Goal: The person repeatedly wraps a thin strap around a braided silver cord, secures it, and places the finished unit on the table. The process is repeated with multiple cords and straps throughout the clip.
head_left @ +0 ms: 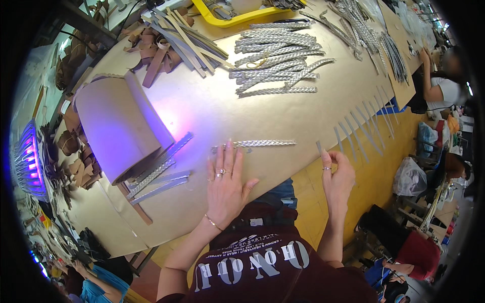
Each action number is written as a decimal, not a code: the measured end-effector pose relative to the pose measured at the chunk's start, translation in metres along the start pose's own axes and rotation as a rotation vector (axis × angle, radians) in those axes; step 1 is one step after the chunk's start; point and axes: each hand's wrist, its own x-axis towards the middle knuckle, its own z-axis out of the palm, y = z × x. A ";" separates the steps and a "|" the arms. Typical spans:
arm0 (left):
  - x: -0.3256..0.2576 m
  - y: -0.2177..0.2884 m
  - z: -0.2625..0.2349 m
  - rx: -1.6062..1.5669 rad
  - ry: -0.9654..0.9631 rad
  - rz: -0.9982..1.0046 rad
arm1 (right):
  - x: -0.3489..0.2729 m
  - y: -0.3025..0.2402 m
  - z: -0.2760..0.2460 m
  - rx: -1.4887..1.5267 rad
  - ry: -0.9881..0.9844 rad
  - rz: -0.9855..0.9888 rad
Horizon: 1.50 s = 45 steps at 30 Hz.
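Note:
My left hand (225,189) lies flat on the table, fingers stretched out and slightly apart. Its fingertips rest over the left end of a silvery braided strap (268,143), covering that end. To the right, by the table's front edge, my right hand (337,177) is closed in a pinch on a thin grey strip (319,147). More thin grey strips (358,121) lie in a row along the edge to its right, their ends sticking out over it. A pile of braided straps (278,60) lies farther back.
A curved brown sheet roll (118,126) stands at the left, with cut strips (161,184) beside it. Brown scraps (156,50) and long flat strips (187,40) lie behind. A yellow frame (237,17) is at the back. Another person (439,86) sits at the far right.

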 end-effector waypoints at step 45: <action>-0.001 0.010 -0.030 -1.347 0.429 -0.354 | 0.006 -0.125 -0.003 0.308 -0.418 -0.718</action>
